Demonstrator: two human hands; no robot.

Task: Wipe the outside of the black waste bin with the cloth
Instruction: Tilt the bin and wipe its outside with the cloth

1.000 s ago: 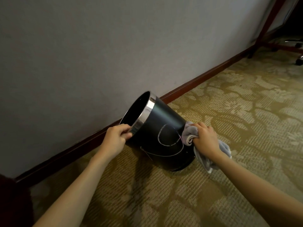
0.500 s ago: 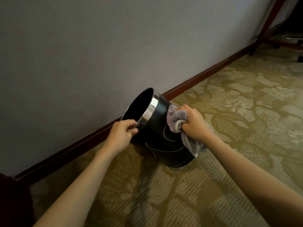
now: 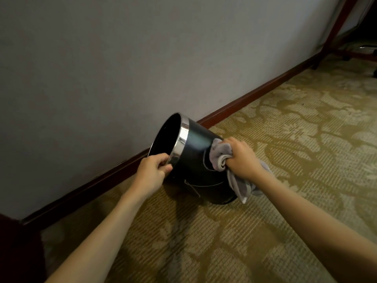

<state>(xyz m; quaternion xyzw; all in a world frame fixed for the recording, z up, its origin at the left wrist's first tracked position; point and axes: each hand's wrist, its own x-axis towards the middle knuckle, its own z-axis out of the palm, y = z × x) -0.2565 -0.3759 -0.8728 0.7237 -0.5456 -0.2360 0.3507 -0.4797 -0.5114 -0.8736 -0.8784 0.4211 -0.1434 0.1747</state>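
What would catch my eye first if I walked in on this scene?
A black waste bin with a shiny metal rim, tipped over toward the wall, its base on the patterned carpet. The left hand grips the rim while the right hand presses a bunched grey cloth against the bin's side. Pale scribbled lines mark the bin's dark surface.

Counted: one black waste bin [image 3: 195, 152], one grey cloth [image 3: 222, 154], two hands, left [image 3: 152, 172] and right [image 3: 241, 158]. One silver rim band [image 3: 180, 141] on the bin.
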